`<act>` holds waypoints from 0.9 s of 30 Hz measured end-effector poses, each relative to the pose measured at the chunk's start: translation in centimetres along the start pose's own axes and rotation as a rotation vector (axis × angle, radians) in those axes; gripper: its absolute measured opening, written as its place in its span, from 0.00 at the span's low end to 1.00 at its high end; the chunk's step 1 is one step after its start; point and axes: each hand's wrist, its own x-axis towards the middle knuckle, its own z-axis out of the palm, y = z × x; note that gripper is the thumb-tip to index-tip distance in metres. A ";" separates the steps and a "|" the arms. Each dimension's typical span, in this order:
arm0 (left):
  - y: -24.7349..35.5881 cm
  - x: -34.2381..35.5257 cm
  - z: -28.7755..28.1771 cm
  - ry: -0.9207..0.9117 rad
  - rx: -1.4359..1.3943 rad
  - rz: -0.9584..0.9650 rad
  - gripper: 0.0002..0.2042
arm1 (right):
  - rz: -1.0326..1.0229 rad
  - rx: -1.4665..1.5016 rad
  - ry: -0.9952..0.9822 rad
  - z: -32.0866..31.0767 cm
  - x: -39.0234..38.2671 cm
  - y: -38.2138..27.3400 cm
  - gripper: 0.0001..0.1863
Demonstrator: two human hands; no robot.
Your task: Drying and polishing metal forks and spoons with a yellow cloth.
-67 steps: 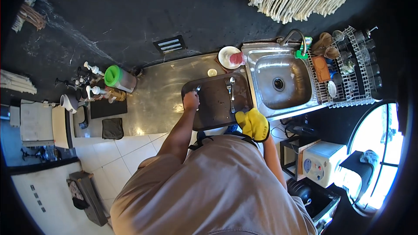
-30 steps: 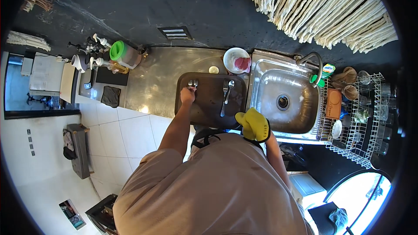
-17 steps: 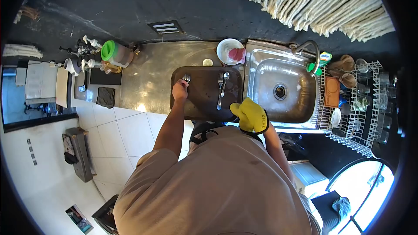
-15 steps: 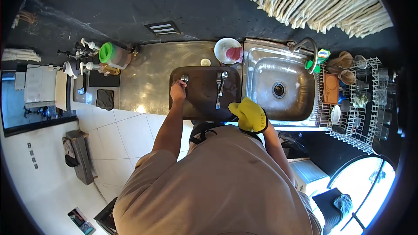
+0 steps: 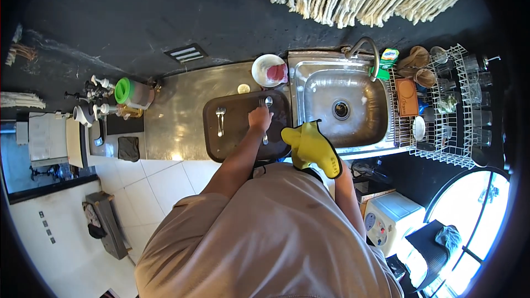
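A dark brown tray lies on the steel counter in front of me. My left hand is over its right half, fingers closed around the handles of a spoon and a fork. The hand covers the middle of both, and a handle end shows below it. More cutlery lies on the tray's left part. At the tray's lower right corner, a yellow mitt-like cloth with black edging covers my right hand. Its fingers are hidden under the cloth.
The steel sink adjoins the tray on the right, with a curved faucet behind. Beyond stands a white wire dish rack with glasses. A white bowl with something reddish stands behind the tray; a green-lidded container is farther left.
My left hand has moved right across the tray, from the cutlery at its left to the fork and spoon. The yellow cloth on my right side has shifted shape slightly. The view has shifted.
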 end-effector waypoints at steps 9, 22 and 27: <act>0.1 1.2 1.4 -0.050 0.048 -0.035 0.13 | 0.005 -0.286 0.097 -2.0 -4.5 -2.6 0.13; -4.3 0.8 0.1 -0.036 -0.601 0.236 0.13 | 0.022 -0.409 0.251 -2.0 -9.1 4.7 0.19; -3.3 -3.5 -10.5 -0.240 -1.107 0.342 0.06 | -0.104 -0.552 0.411 1.4 -8.0 9.0 0.20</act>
